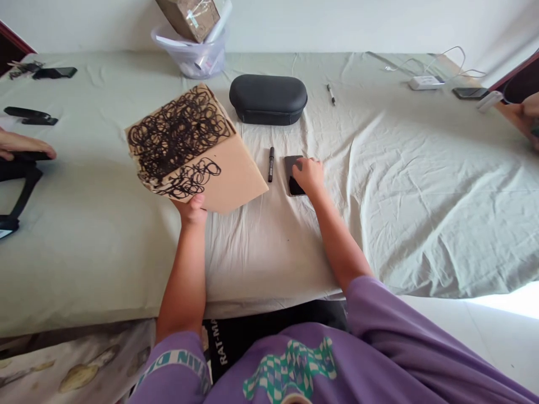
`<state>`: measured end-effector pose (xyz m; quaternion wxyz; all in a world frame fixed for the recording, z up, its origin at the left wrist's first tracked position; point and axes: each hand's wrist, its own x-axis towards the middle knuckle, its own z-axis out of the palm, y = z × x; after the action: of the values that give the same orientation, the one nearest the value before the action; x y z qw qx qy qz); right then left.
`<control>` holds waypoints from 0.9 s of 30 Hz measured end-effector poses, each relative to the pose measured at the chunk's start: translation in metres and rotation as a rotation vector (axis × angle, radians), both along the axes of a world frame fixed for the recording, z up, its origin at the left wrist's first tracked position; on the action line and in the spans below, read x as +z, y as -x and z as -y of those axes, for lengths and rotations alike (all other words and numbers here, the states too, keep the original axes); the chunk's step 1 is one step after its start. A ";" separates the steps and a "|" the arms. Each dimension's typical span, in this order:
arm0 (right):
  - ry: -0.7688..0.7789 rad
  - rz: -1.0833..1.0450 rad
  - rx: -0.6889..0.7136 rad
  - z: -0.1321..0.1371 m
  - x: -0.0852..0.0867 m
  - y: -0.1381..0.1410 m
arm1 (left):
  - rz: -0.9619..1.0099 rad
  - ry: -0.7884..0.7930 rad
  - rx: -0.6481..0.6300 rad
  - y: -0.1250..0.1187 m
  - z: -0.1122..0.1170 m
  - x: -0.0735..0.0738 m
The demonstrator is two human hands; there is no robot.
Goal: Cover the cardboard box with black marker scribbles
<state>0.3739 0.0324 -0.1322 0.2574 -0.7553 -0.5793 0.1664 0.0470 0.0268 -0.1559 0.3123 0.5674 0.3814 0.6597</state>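
My left hand is closed on the near edge of a brown cardboard box, its thumb on top and the other fingers hidden underneath. The box is tilted, and dense black looping scribbles cover its left side. My right hand rests over a dark smartphone lying on the cloth, its fingers curled about the phone's right part. Between the box and the phone lies a black marker, touched by neither hand.
A black hard case sits behind the marker, with a pen to its right. At the back stands a clear plastic tub. Another person's hand is at far left. A white power adapter with cables lies back right on the wrinkled tablecloth.
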 end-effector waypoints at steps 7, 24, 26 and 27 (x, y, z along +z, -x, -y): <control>0.001 0.122 0.310 0.012 -0.011 0.059 | 0.028 -0.065 0.049 -0.007 0.004 -0.008; -0.018 -1.342 0.399 0.014 0.052 0.028 | -0.074 -0.056 0.106 0.001 0.003 -0.007; -0.057 -1.384 0.365 0.015 0.053 0.031 | -0.082 -0.052 0.094 -0.001 0.003 -0.009; -0.084 -1.398 0.364 0.016 0.053 0.033 | -0.085 -0.051 0.085 -0.002 0.003 -0.011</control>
<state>0.3414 0.0165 -0.0787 0.5649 -0.3531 -0.4019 0.6283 0.0490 0.0238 -0.1665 0.2529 0.5859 0.4013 0.6571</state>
